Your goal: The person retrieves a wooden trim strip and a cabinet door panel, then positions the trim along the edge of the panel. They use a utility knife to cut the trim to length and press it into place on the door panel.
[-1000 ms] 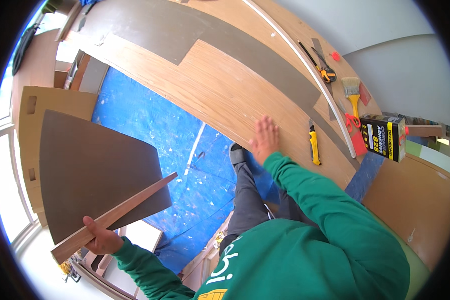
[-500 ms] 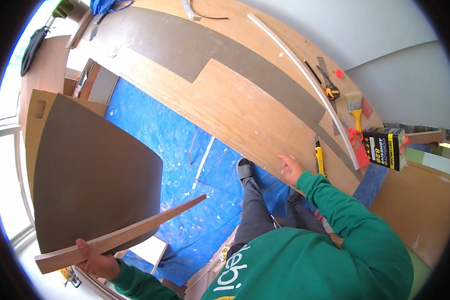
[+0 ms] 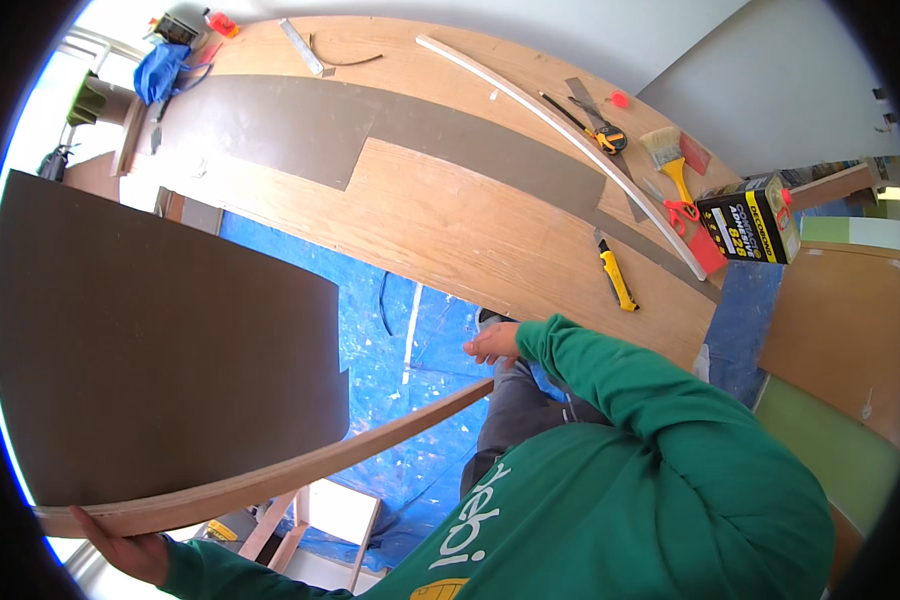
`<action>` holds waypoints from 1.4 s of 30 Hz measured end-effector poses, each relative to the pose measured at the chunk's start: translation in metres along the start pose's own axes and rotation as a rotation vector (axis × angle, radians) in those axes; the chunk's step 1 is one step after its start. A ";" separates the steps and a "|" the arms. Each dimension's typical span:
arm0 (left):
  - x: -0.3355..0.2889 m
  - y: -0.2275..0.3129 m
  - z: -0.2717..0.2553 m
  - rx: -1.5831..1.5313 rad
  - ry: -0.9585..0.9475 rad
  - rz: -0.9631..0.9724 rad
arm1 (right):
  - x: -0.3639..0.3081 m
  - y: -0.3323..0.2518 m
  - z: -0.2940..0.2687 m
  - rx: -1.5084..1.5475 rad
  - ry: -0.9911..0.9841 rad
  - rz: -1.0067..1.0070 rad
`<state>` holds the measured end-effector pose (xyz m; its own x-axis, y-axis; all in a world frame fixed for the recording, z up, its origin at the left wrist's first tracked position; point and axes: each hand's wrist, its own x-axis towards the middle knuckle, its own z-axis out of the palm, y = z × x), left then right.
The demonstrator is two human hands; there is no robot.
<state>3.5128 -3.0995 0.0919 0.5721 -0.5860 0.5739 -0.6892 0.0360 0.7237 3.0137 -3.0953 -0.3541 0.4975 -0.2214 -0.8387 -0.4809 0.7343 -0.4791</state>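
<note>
At the lower left, my left hand point(image 3: 128, 552) is closed on a long, pale wooden strip point(image 3: 310, 465), with a finger over its edge. The strip slants up to the right, its far end over my leg. Behind it a large dark brown sheet point(image 3: 170, 350) stands up, with a small notch in its right edge; whether strip and sheet are joined I cannot tell. My right hand point(image 3: 494, 344) is in the air near the strip's far end, holding nothing, its fingers loosely apart and slightly bent.
On the wooden worktop point(image 3: 450, 225) lie a yellow utility knife point(image 3: 618, 279), red-handled scissors point(image 3: 682, 212), a brush point(image 3: 670, 160), a tape measure point(image 3: 610, 138) and a long white-edged strip point(image 3: 560, 148). A black adhesive can point(image 3: 745, 225) stands at the right. Blue sheeting point(image 3: 370, 300) covers the floor.
My view has shifted toward the left. My right hand has come off the worktop's edge and moved left toward the strip's end. The strip and brown sheet now look larger and nearer.
</note>
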 end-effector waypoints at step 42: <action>0.130 0.005 0.335 -1.152 -0.512 -0.749 | 0.135 -0.041 -0.053 1.034 0.195 -0.643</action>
<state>3.4350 -3.4470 0.0413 0.2421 -0.9666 -0.0838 0.5606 0.0689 0.8252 3.0623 -3.1895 -0.4617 0.2738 -0.7570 -0.5933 0.6531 0.5992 -0.4630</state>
